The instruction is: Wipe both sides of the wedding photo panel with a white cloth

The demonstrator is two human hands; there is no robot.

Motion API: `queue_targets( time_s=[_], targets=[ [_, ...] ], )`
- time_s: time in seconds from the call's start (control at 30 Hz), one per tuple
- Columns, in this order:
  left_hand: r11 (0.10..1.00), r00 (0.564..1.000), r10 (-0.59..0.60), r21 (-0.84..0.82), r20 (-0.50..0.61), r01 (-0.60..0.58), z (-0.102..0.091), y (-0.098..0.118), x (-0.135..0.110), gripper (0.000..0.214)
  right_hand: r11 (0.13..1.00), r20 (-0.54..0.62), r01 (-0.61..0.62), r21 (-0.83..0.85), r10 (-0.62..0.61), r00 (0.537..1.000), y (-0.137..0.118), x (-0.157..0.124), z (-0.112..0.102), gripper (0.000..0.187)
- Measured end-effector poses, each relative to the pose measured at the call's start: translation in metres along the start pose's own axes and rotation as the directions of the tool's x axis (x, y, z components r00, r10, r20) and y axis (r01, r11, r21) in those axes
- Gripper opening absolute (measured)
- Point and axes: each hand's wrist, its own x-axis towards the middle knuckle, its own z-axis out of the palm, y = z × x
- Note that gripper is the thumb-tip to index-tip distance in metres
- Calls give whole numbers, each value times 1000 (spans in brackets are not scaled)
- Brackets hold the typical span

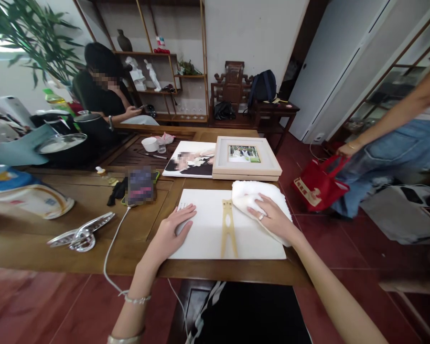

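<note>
A white panel [208, 234] lies flat at the near edge of the wooden table [93, 210], with a pale wooden stand piece [228, 228] attached on top. My left hand [174, 229] rests flat on the panel's left edge, fingers stretched out. My right hand [272, 217] presses a white cloth [252, 196] onto the panel's upper right corner, fingers curled over it. Just behind stands a framed photo [245, 160] and a flat photo print [189, 160].
A phone [140, 186] with a white cable lies left of the panel. A metal lid [80, 234], pots and a bag crowd the left side. A person sits at the far left; another person stands at right holding a red bag [317, 184].
</note>
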Motion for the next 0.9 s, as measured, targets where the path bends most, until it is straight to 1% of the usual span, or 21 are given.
queue_targets(
  time_s=[0.1, 0.3, 0.43, 0.53, 0.67, 0.8, 0.9],
  targets=[
    [1000, 1000, -5, -7, 2, 5, -1, 1, 0, 31, 999, -18, 23, -37, -24, 1000, -5, -4, 2, 32],
    [1000, 1000, -5, -13, 7, 5, 0, 0, 0, 32, 989, 6, 132, -68, -132, 991, -25, -47, 3, 25],
    [1000, 1000, 6, -21, -5, -6, 0, 0, 1, 32, 983, -30, 173, -60, -175, 984, -36, -68, 6, 24],
    [999, 1000, 16, -29, -15, -16, 0, 0, 1, 32, 986, -49, 157, -51, -160, 986, -44, -81, 8, 25],
    [999, 1000, 18, -35, -26, -19, 1, -1, 1, 32, 991, -21, 137, -7, -137, 990, -52, -100, 9, 23],
    [999, 999, 5, -43, -34, -7, 3, -4, 0, 34, 994, -6, 101, 46, -101, 995, -50, -111, 12, 26],
    [999, 999, -4, -49, -33, 3, 4, -6, 0, 34, 997, -10, 52, 60, -52, 999, -45, -110, 16, 21]
  ],
)
